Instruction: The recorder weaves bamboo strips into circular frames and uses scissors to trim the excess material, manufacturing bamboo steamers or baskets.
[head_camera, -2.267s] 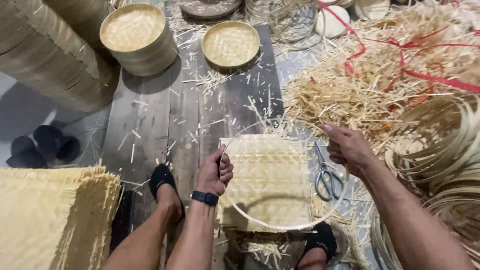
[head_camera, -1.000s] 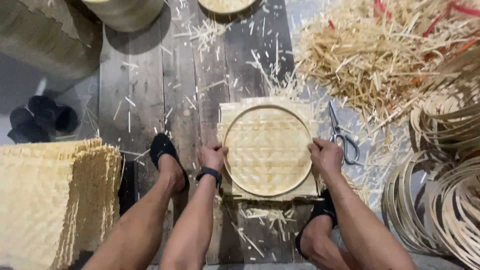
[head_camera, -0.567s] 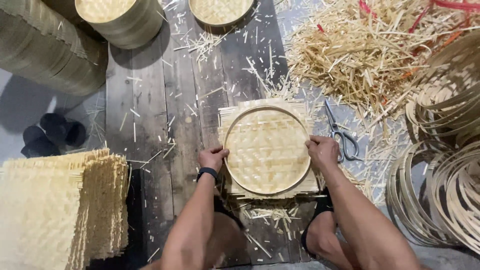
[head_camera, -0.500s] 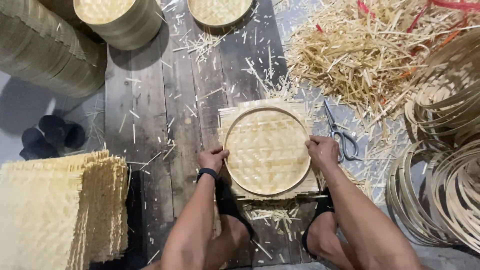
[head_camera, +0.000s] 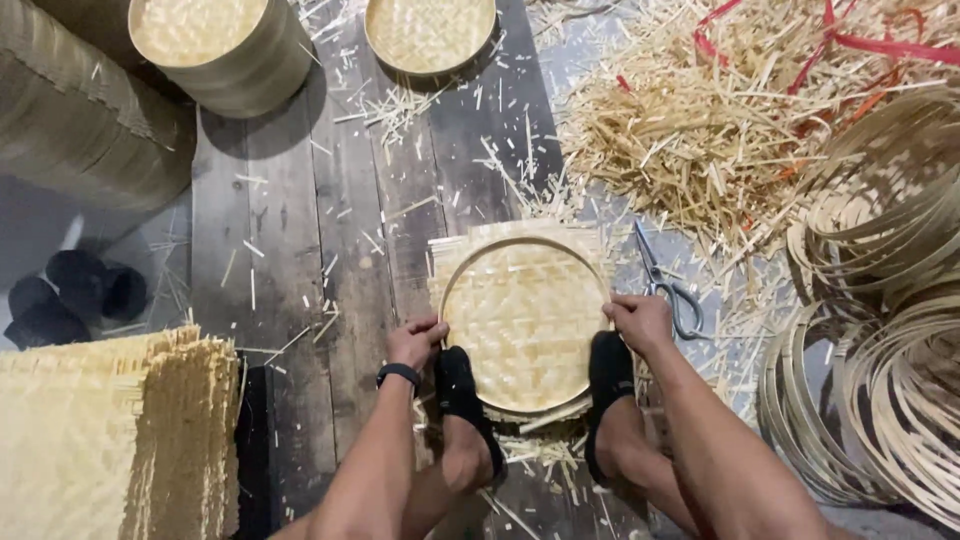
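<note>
A square woven bamboo mat (head_camera: 525, 310) lies on the plank floor with a round bamboo hoop (head_camera: 523, 243) pressed into it. My left hand (head_camera: 413, 342) grips the hoop's left edge, a black band on that wrist. My right hand (head_camera: 640, 322) grips the hoop's right edge. Both my feet, in black footwear, press on the near edge of the mat, left foot (head_camera: 463, 410) and right foot (head_camera: 610, 400).
Scissors (head_camera: 668, 285) lie just right of the mat. Loose bamboo strips (head_camera: 720, 130) with red bands pile at back right. Coiled hoops (head_camera: 880, 380) stand right. A stack of woven mats (head_camera: 110, 440) sits left, finished round trays (head_camera: 215, 45) at the back, black shoes (head_camera: 70, 300) far left.
My right hand came from the strips to the hoop's right edge. Both hands pressed the hoop down into the mat. My feet moved in onto the mat's near edge.
</note>
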